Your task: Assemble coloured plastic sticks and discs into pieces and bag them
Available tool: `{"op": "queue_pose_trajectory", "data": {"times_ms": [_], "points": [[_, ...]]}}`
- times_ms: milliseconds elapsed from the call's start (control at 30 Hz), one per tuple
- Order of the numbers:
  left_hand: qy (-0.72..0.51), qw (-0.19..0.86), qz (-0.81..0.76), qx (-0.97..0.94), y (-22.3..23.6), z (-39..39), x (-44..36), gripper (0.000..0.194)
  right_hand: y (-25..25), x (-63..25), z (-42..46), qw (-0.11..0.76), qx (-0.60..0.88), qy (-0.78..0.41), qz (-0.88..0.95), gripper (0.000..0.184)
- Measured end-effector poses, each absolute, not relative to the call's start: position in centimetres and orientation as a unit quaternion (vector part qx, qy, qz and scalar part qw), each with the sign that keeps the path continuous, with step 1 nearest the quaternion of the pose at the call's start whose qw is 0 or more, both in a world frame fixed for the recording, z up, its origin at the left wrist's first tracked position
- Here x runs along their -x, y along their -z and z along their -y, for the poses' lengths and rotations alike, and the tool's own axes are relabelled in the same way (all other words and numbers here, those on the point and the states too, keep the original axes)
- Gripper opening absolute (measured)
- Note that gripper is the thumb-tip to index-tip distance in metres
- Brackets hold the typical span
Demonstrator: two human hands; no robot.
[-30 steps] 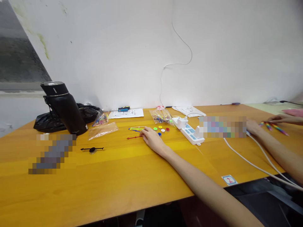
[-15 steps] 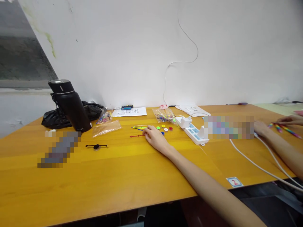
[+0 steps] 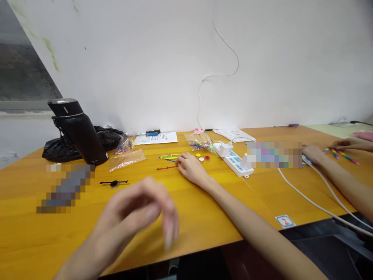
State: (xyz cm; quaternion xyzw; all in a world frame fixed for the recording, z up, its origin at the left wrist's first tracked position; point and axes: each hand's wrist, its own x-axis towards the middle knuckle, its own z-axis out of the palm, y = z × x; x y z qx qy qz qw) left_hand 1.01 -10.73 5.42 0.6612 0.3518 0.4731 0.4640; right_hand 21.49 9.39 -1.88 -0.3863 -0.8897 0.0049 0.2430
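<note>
At mid-bench [image 3: 204, 221], my right hand [image 3: 190, 169] covers the ends of coloured arrows [image 3: 167, 158]; grip unclear. Left hand [image 3: 128, 221] loosely open. Left: black arrow [image 3: 114, 183] and disc together. Right: yellow [image 3: 198, 155], red [image 3: 207, 158] discs separate.

Black bottle [image 3: 80, 134] beside black plastic bag [image 3: 109, 138].

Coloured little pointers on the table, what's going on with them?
The right hand rests by the red arrow pointer; its fingertips hide whether it grips anything. The left hand, blurred, is over the table with nothing visible in it. A black pointer lies off to the left.
</note>
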Motion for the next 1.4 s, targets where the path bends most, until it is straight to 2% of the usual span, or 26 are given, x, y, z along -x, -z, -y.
{"op": "queue_pose_trajectory", "data": {"times_ms": [133,267,400,600,733,833,933,1033,1167,1400], "points": [[-0.465,0.463,-0.373,-0.657,-5.4,2.2,-1.9,0.018,1.0,-23.1,-9.8,0.235,0.422,0.045,0.874,0.015],[-0.498,0.431,-0.425,-0.622,-1.6,-3.2,-0.9,0.015,0.3,-24.9,-9.9,0.191,0.473,0.043,0.859,0.015],[-0.500,0.425,-0.418,-0.628,1.7,-3.8,0.1,0.016,0.4,-25.8,-9.8,0.144,0.483,-0.011,0.864,0.013],[-0.455,0.429,-0.403,-0.668,2.5,-2.8,0.0,0.018,1.0,-26.2,-10.5,0.145,0.471,-0.032,0.869,0.016],[-0.460,0.438,-0.399,-0.661,2.9,-3.0,0.0,0.017,1.1,-25.9,-10.7,0.184,0.467,-0.037,0.864,0.015],[-0.477,0.462,-0.395,-0.635,3.3,-3.0,-0.3,0.017,0.6,-24.8,-10.2,0.269,0.408,-0.073,0.869,0.016],[-0.495,0.504,-0.386,-0.594,3.5,-2.9,-0.7,0.026,0.2,-23.1,-9.2,0.341,0.321,-0.129,0.874,0.019],[-0.496,0.547,-0.360,-0.571,3.7,-2.9,-0.9,0.035,0.1,-21.4,-7.8,0.350,0.260,-0.173,0.883,0.016],[-0.484,0.552,-0.368,-0.571,3.9,-3.2,-0.7,0.037,0.6,-20.2,-6.5,0.336,0.224,-0.202,0.892,0.014],[-0.511,0.554,-0.370,-0.542,3.9,-3.8,-0.3,0.039,1.6,-20.0,-7.1,0.378,0.255,-0.183,0.871,0.024]]}}
